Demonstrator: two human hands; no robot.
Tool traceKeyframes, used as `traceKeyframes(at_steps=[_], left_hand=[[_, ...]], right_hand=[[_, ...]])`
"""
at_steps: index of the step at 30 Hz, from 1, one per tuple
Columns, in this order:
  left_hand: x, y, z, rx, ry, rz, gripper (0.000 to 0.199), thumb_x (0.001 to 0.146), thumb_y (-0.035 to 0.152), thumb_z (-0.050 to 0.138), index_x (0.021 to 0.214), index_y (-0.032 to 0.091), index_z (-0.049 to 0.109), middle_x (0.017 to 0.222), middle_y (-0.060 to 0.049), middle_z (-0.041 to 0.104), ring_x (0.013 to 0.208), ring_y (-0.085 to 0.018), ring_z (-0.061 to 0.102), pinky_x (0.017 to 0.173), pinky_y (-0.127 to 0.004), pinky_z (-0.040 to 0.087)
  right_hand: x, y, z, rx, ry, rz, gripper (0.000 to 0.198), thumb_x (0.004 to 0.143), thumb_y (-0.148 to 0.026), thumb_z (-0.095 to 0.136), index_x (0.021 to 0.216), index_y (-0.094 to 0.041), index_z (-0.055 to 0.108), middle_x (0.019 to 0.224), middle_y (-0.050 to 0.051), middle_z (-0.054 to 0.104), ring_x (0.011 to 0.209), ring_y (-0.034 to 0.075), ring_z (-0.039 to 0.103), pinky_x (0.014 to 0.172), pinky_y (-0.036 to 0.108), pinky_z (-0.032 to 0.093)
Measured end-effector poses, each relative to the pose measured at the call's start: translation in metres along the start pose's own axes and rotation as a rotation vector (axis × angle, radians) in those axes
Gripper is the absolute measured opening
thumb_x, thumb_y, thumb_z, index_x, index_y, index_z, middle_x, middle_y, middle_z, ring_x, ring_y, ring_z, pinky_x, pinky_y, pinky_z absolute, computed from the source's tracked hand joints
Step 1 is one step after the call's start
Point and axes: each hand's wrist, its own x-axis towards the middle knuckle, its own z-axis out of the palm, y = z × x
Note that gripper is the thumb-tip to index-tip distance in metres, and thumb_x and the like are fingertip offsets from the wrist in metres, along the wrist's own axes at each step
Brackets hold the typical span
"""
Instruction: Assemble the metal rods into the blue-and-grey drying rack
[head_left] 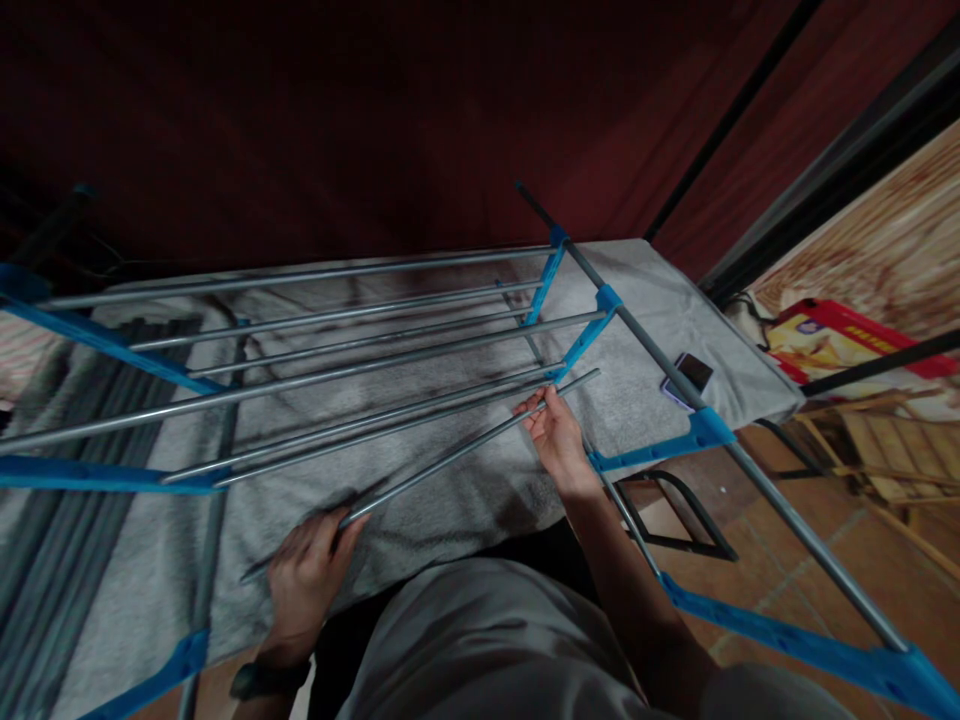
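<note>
A thin grey metal rod (442, 462) slants across in front of me, its right end higher in the view than its left. My left hand (306, 572) is closed around it near its lower left end. Close to the other end, my right hand (553, 430) pinches the same rod, the tip sticking out past the fingers. Around both hands stands a rack frame of grey tubes (300, 385) and blue plastic connectors (583, 345). Several rods of the frame run between a left blue side bar (105, 474) and the right-hand connectors, just beyond the held rod.
Several loose grey tubes (82, 500) lie at the left on a bed or table covered by a grey cloth (465, 480). A phone (688, 378) rests at the right. Beyond it are a red and yellow box (847, 340), a wooden folding chair (900, 450) and a tiled floor (817, 580).
</note>
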Motion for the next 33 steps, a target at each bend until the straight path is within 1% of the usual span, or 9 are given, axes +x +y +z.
traceKeyframes(at_steps=[3, 7, 10, 13, 19, 22, 26, 29, 33], left_hand=[[0.001, 0.000, 0.000, -0.001, 0.011, 0.000, 0.020, 0.100, 0.039, 0.066, 0.101, 0.019, 0.067, 0.078, -0.003, 0.072, 0.068, -0.020, 0.067, 0.070, -0.032, 0.050], [0.000, -0.002, -0.001, -0.006, 0.017, 0.002, 0.020, 0.100, 0.039, 0.066, 0.099, 0.019, 0.067, 0.078, -0.002, 0.072, 0.068, -0.019, 0.067, 0.070, -0.032, 0.050], [-0.001, -0.003, -0.001, 0.001, 0.017, -0.002, 0.020, 0.100, 0.039, 0.066, 0.101, 0.020, 0.067, 0.078, -0.002, 0.072, 0.068, -0.019, 0.067, 0.071, -0.032, 0.050], [-0.002, -0.004, -0.002, 0.016, 0.015, -0.006, 0.019, 0.100, 0.038, 0.066, 0.102, 0.019, 0.067, 0.080, -0.003, 0.072, 0.069, -0.020, 0.067, 0.071, -0.032, 0.051], [-0.003, -0.008, -0.002, 0.028, 0.007, -0.014, 0.020, 0.099, 0.037, 0.068, 0.102, 0.017, 0.068, 0.082, -0.005, 0.073, 0.071, -0.021, 0.068, 0.072, -0.033, 0.051], [-0.006, -0.010, -0.002, 0.027, 0.003, -0.031, 0.020, 0.098, 0.037, 0.069, 0.103, 0.018, 0.068, 0.084, -0.005, 0.074, 0.073, -0.022, 0.069, 0.074, -0.033, 0.051], [-0.009, -0.011, 0.000, 0.035, 0.006, -0.055, 0.021, 0.098, 0.038, 0.069, 0.104, 0.018, 0.069, 0.083, -0.005, 0.074, 0.073, -0.022, 0.069, 0.072, -0.033, 0.050], [-0.009, -0.010, 0.003, 0.036, 0.005, -0.084, 0.022, 0.099, 0.040, 0.067, 0.105, 0.018, 0.069, 0.084, -0.006, 0.075, 0.074, -0.023, 0.069, 0.073, -0.034, 0.050], [-0.006, -0.010, 0.005, 0.010, 0.008, -0.099, 0.023, 0.099, 0.041, 0.068, 0.103, 0.019, 0.070, 0.083, -0.006, 0.074, 0.073, -0.023, 0.069, 0.072, -0.034, 0.049]], right_hand=[[0.000, 0.000, 0.003, -0.022, -0.016, -0.016, 0.024, 0.096, -0.042, 0.073, 0.082, -0.024, 0.066, 0.068, -0.005, 0.065, 0.069, 0.014, 0.067, 0.077, 0.029, 0.059], [0.001, 0.001, 0.009, -0.020, -0.036, -0.033, 0.027, 0.091, -0.045, 0.079, 0.080, -0.025, 0.065, 0.068, -0.006, 0.065, 0.069, 0.013, 0.066, 0.077, 0.029, 0.059], [0.002, 0.001, 0.011, -0.007, -0.058, -0.028, 0.027, 0.089, -0.045, 0.080, 0.079, -0.025, 0.065, 0.067, -0.006, 0.065, 0.068, 0.012, 0.065, 0.075, 0.028, 0.059], [0.005, 0.002, 0.013, -0.046, -0.067, -0.029, 0.026, 0.089, -0.045, 0.080, 0.079, -0.026, 0.066, 0.067, -0.006, 0.066, 0.068, 0.013, 0.066, 0.073, 0.028, 0.059], [0.010, 0.003, 0.015, -0.110, -0.090, -0.016, 0.030, 0.089, -0.050, 0.080, 0.082, -0.025, 0.066, 0.069, -0.005, 0.068, 0.068, 0.014, 0.068, 0.073, 0.029, 0.059], [0.013, 0.003, 0.018, -0.108, -0.109, -0.009, 0.027, 0.091, -0.048, 0.078, 0.084, -0.025, 0.066, 0.069, -0.005, 0.068, 0.068, 0.014, 0.068, 0.075, 0.029, 0.059], [0.018, 0.001, 0.024, -0.121, -0.128, -0.004, 0.022, 0.098, -0.042, 0.070, 0.084, -0.026, 0.065, 0.069, -0.006, 0.067, 0.069, 0.014, 0.067, 0.077, 0.029, 0.059], [0.022, -0.001, 0.027, -0.128, -0.117, 0.005, 0.022, 0.100, -0.039, 0.066, 0.083, -0.025, 0.064, 0.069, -0.006, 0.067, 0.068, 0.013, 0.067, 0.078, 0.029, 0.059], [0.027, -0.002, 0.030, -0.149, -0.122, 0.025, 0.023, 0.100, -0.039, 0.065, 0.083, -0.024, 0.064, 0.068, -0.006, 0.066, 0.068, 0.013, 0.068, 0.077, 0.029, 0.058]])
